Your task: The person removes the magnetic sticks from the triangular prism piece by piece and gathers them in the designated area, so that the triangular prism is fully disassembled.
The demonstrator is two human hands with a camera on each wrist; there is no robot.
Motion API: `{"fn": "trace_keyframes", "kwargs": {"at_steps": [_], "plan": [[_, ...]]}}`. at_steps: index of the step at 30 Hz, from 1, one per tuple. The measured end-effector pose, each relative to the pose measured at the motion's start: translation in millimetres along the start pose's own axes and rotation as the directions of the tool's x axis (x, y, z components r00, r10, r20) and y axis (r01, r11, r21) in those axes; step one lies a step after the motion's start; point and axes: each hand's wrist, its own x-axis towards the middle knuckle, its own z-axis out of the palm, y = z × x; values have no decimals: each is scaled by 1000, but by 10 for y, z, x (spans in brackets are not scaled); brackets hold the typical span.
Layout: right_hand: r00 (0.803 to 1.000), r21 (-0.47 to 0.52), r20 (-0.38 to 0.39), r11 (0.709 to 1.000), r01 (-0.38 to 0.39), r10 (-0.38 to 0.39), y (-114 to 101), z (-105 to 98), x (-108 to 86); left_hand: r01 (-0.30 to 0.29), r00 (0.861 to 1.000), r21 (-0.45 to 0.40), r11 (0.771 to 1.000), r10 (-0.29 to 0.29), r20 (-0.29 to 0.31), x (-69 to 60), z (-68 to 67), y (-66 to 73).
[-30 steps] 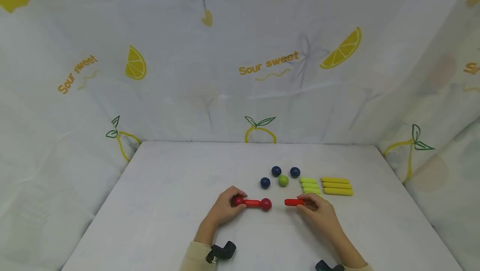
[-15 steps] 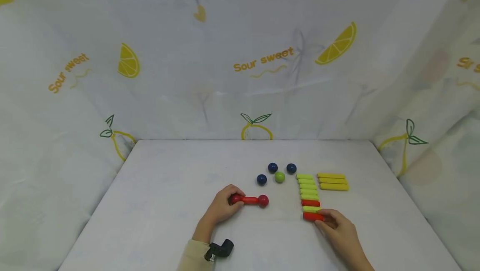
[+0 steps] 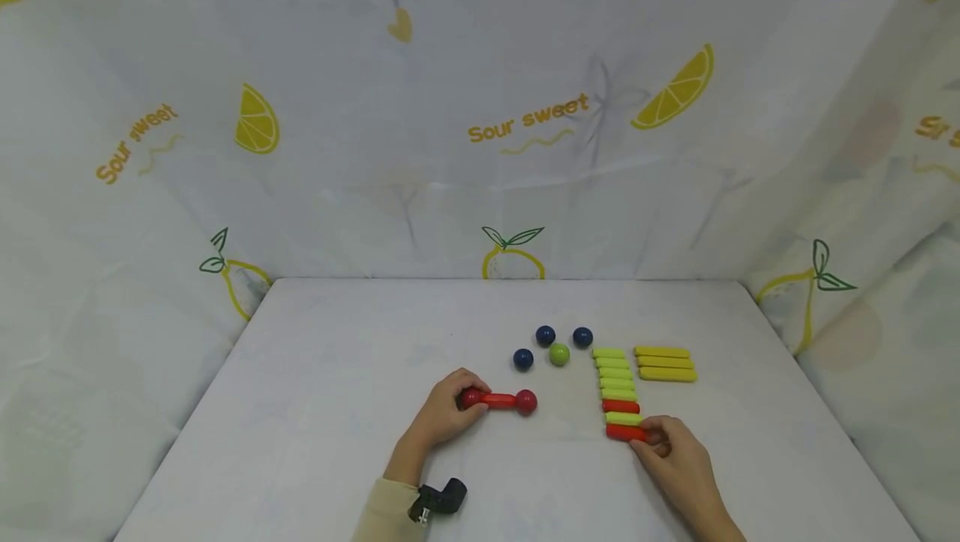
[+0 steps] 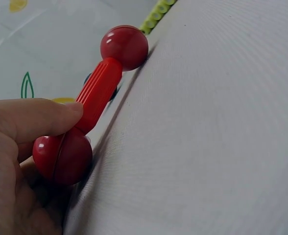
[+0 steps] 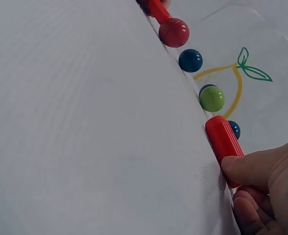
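My left hand grips one end of a red dumbbell-shaped piece, a ribbed red rod with a red ball at each end. Its far ball sticks out free of the fingers; the near ball is partly covered by them. To the right, my right hand pinches the right end of a loose red rod between thumb and fingers. That rod lies at the near end of a column of short rods, beside a lime-green rod. Another red rod sits just beyond the green one.
Several lime-green rods continue the column away from me. Longer yellow rods lie to its right. Left of the column are a green ball and dark blue balls. A lemon-print cloth hangs behind the white table.
Over the past second my right hand has carried its red rod from near the dumbbell-shaped piece down and right to the column's near end. My left hand keeps its hold.
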Motion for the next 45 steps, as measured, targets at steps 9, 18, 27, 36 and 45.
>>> {"fn": "trace_keyframes", "kwargs": {"at_steps": [9, 18, 27, 36, 45], "plan": [[999, 30, -33, 999, -28, 29, -52, -30, -31, 10, 1000, 11, 1000, -10, 2, -4, 4, 11], [998, 104, -12, 993, 60, -59, -296, -3, -23, 43, 999, 45, 998, -44, 15, -5, 5, 36], [964, 174, -61, 948, 265, -259, -775, 252, 126, 42, 999, 30, 999, -42, 12, -10, 19, 13], [977, 353, 122, 928, 120, -173, -991, 603, 317, 33, 999, 20, 999, -33, 15, -19, 86, 25], [939, 288, 131, 918, 272, -319, -913, 777, 328, 11, 999, 46, 999, -10, -37, -20, 33, 42]]}}
